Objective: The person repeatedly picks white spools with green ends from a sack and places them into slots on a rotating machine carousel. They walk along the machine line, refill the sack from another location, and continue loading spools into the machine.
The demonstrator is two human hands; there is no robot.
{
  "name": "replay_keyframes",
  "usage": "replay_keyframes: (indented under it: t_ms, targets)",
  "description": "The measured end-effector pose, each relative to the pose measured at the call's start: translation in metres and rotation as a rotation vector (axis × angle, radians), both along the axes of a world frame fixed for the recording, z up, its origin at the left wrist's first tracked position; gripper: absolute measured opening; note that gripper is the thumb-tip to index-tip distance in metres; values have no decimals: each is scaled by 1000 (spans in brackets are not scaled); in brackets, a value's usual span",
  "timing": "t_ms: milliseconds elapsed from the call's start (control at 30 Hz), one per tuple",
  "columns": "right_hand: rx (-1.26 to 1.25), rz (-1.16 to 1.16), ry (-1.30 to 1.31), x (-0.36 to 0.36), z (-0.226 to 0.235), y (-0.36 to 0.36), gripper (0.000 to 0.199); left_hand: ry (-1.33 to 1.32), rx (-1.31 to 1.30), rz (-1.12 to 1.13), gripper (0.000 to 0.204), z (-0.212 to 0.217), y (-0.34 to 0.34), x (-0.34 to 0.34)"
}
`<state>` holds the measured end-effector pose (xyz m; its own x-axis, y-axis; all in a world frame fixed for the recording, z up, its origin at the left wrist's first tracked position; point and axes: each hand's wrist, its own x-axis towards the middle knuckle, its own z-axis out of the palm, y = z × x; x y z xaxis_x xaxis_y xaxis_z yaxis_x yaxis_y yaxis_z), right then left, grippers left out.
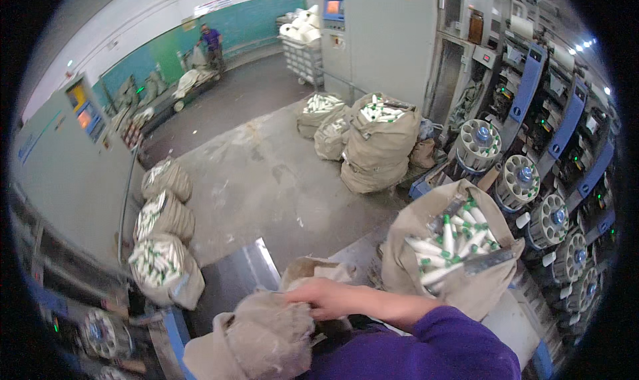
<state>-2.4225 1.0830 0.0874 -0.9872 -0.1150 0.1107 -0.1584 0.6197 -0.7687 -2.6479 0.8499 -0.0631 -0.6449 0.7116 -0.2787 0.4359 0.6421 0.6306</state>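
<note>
My right hand (321, 297) reaches leftward across my front from a purple sleeve (446, 343). Its fingers are closed on a bunched beige cloth sack (263, 337), whose folds hang low in front of me. No bobbins show in this sack; its inside is mostly hidden. My left hand does not show. To the right, past my forearm, a large open cloth sack (406, 237) holds many white yarn bobbins (449, 243) with green tips. A flat grey strip (489, 262) lies across its mouth.
Winding machines with round bobbin magazines (526, 174) line the right. Filled sacks (376, 160) stand ahead, others (156, 267) at left beside a grey machine cabinet (73, 167). A white cart of yarn cones (303, 54) stands far back. Another person (211, 40) is by a low trolley (180, 104).
</note>
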Motion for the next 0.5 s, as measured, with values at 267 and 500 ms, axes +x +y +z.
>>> replay_keyframes:
  t_ms: [267,500]
  targets:
    - [-227,-839,198,-91,-40,218,20,-54,-11,-250,47,-33,176,-133]
    - [-1007,-1457,607,-306,43,450,25,6,-200,-255,46,-47,237,-274]
